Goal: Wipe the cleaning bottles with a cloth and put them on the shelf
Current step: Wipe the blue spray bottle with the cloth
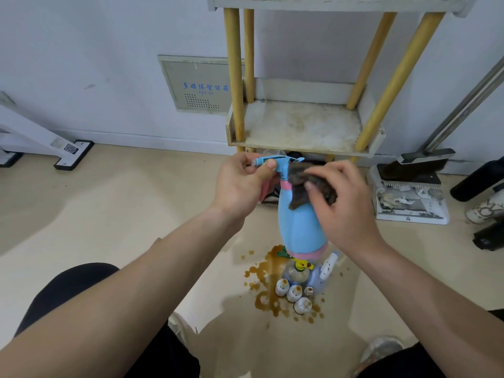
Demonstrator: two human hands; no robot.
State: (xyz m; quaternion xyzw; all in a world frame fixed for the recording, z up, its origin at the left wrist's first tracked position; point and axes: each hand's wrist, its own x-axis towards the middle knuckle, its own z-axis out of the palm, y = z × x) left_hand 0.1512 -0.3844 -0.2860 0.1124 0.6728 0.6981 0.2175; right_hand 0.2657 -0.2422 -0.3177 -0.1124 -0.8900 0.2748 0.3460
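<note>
Left hand (240, 184) grips sprayer (275, 162) of blue bottle (300, 227). Right hand (345, 205) pinches dark cloth (313, 184) against bottle neck. Shelf (300, 126) just beyond both hands.

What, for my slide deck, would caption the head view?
Left hand holds a blue spray bottle by its nozzle while the right hand wipes its neck with a dark cloth.

Cloth (323, 188) hides part of the spray bottle (300, 230); the shelf (300, 124) is cropped above.
</note>
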